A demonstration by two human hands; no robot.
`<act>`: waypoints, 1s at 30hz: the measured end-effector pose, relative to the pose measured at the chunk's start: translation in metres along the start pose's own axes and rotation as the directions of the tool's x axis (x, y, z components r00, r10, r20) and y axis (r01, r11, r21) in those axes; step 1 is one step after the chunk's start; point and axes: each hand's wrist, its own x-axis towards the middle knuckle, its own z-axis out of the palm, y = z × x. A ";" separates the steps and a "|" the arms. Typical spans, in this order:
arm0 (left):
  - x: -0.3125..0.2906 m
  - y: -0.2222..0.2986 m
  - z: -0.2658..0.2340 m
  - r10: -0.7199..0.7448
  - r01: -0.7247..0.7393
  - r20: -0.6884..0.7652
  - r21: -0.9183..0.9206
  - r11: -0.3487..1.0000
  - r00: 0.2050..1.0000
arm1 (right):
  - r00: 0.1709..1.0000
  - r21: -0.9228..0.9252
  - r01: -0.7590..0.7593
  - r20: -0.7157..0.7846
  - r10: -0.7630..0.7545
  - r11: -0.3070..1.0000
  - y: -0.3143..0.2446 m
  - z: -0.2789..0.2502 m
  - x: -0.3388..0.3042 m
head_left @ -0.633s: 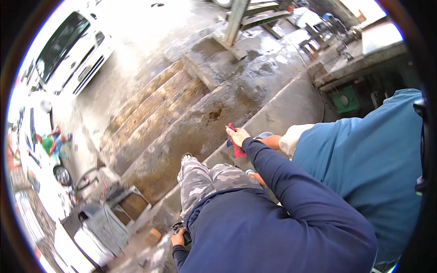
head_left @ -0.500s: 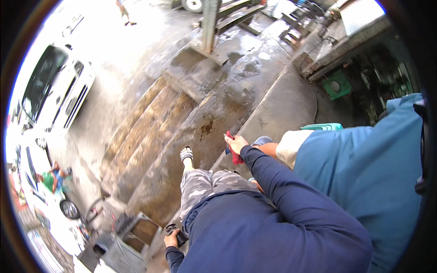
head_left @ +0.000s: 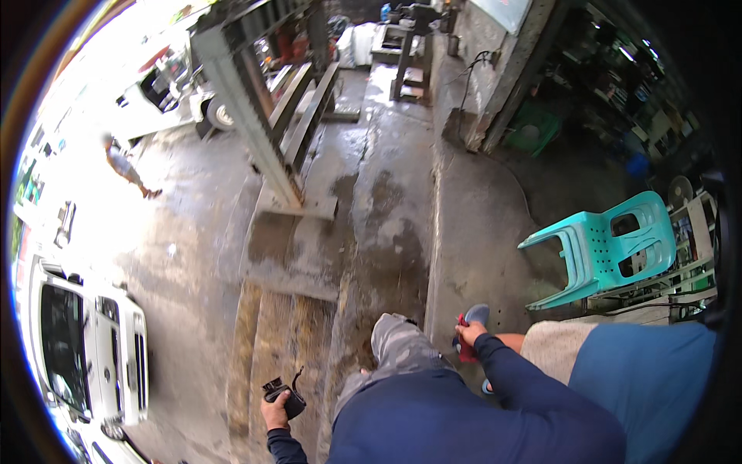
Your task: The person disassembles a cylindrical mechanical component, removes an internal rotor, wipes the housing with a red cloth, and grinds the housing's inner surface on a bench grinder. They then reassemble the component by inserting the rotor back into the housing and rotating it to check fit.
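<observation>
Cloth (head_left: 466,354) in right hand (head_left: 472,332); black object (head_left: 294,404), left hand (head_left: 274,412)

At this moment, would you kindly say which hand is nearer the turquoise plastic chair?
Right: the right hand is below and left of the chair in view; the left hand is farther left and lower.

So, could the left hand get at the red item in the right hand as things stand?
Probably not: the left hand holds a black object, and in this view the camouflage trousers lie between it and the red item.
</observation>
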 end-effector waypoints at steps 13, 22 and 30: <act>0.170 0.360 0.461 0.199 -0.095 0.667 -0.189 0.977 0.718 | 0.948 0.351 0.294 0.012 -0.318 0.889 -0.301 -0.107 0.257; 0.279 0.479 0.706 0.117 -0.006 0.867 -0.131 0.991 0.484 | 0.959 0.406 0.276 -0.062 -0.276 0.871 -0.399 -0.217 0.416; 0.381 0.621 0.932 0.110 -0.064 0.918 -0.092 0.994 0.382 | 0.977 0.500 -0.024 -0.173 0.127 0.866 -0.373 -0.326 0.540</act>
